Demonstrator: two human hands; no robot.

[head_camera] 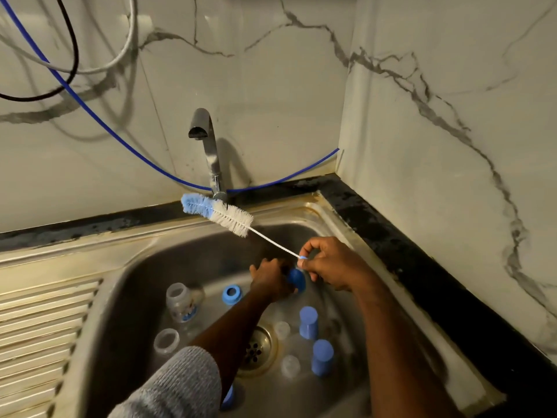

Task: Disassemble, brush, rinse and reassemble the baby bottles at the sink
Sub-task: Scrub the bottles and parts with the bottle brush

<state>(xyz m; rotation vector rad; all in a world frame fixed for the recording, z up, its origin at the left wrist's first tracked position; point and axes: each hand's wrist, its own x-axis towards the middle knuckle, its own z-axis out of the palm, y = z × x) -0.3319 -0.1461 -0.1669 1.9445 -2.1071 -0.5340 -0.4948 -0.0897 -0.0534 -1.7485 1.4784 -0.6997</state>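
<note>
The right hand (328, 263) pinches the bottle brush (217, 214) by its wire end; the left hand (269, 280) seemingly grips a blue cap (297, 280) just below those fingers (310, 245). Held so far back, the brush could swing and slip.

Bottle brush (217, 214) between right-hand fingers (310, 247)

No text can be read; the clear bottle (180, 301) at lower left of the frame bears a printed picture, too blurred to make out.

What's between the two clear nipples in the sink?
In the head view, only bare wet sink floor lies between the nipples; the drain sits just left.
</note>
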